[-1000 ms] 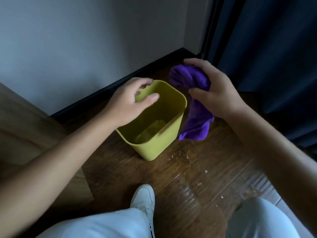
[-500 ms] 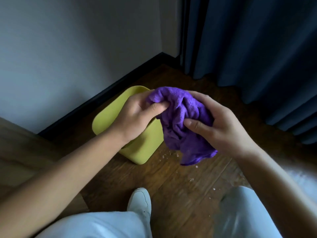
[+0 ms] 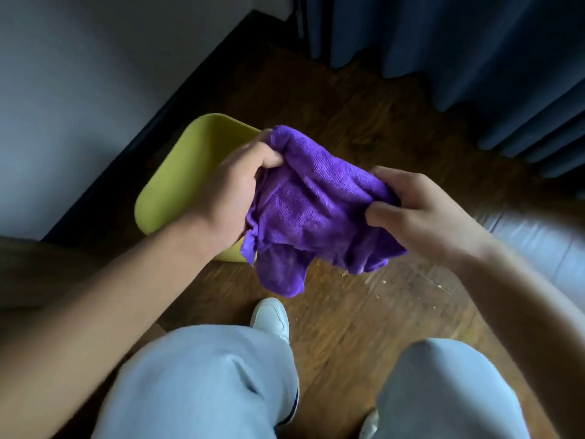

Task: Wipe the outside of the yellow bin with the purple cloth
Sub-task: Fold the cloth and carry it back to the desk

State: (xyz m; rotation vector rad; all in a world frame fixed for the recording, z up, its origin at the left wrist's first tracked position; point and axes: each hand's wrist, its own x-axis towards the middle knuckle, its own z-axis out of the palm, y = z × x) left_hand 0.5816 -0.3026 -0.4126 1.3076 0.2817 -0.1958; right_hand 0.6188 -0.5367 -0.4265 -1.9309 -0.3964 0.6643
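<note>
Bin: the yellow bin [image 3: 177,182] sits on the wood floor [image 3: 364,128] by the wall, partly behind the left arm.
Cloth: the purple cloth [image 3: 316,210] hangs bunched above the floor, just beside the bin.
Left hand: the left hand [image 3: 228,198] has its fingers curled round the cloth's left edge.
Right hand: the right hand [image 3: 424,213] pinches the cloth's right edge.
Below: light trousers [image 3: 202,384] and a white shoe [image 3: 270,318].

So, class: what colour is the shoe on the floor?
White shoe, seen clearest in the head view.

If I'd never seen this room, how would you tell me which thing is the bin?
Start at the wooden floor in the corner, where the pale wall with its black skirting meets the dark blue curtain. The yellow bin stands beside that skirting, partly behind the left hand. It is the only yellow, hard-sided thing there, unlike the soft purple cloth held up in front of it.
</note>
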